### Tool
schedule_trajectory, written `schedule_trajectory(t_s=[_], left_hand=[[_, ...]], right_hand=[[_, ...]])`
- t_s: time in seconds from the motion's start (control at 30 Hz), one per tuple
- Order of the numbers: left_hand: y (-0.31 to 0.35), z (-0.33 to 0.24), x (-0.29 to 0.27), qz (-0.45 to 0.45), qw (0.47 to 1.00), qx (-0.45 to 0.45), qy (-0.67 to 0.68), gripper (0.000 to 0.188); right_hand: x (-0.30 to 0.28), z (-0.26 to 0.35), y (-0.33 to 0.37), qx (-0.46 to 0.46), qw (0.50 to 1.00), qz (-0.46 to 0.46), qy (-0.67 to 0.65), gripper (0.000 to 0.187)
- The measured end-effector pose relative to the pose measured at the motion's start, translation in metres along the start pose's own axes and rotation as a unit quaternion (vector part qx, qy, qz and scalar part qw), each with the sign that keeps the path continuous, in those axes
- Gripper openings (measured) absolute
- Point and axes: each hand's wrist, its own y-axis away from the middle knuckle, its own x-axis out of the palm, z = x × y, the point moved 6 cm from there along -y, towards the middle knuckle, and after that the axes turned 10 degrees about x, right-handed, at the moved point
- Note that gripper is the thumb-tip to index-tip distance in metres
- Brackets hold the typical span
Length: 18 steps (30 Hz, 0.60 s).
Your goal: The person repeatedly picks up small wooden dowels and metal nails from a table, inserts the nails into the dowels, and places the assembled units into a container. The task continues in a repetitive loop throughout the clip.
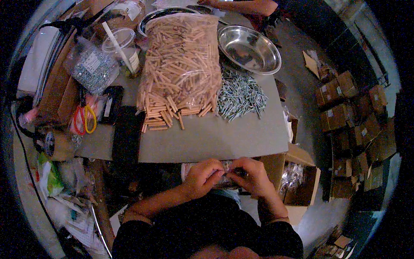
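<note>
My left hand (205,176) and my right hand (249,173) meet just off the near edge of the table (211,144). Both are closed in a pinch, fingertips almost touching; what they hold is too small and dim to name. Something like clear plastic shows below and between them. Farther off lies a big clear bag of wooden dowels (183,60), its mouth toward me, with several dowels (159,116) spilled out in front. To its right is a heap of silvery screws (242,96).
A steel bowl (250,48) stands behind the screws. At left are a bag of small metal parts (92,69), scissors (85,118) with red and yellow handles and a plastic cup (123,43). An open carton (304,185) holds clear bags at right. Stacked cartons (340,116) line the far right. Another person's arm (246,6) shows at the top.
</note>
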Motion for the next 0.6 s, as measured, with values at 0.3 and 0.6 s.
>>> schedule_trajectory(t_s=[0.3, 0.6], left_hand=[[-0.001, 0.002, 0.010, 0.009, 0.999, -0.035, -0.015, 0.009], [0.021, 0.071, 0.089, 0.343, 0.928, -0.005, -0.146, 0.018]], right_hand=[[-0.003, 0.002, 0.005, -0.075, 0.997, 0.004, -0.007, 0.014], [-0.105, -0.107, 0.106, 0.312, 0.907, -0.268, -0.094, 0.019]])
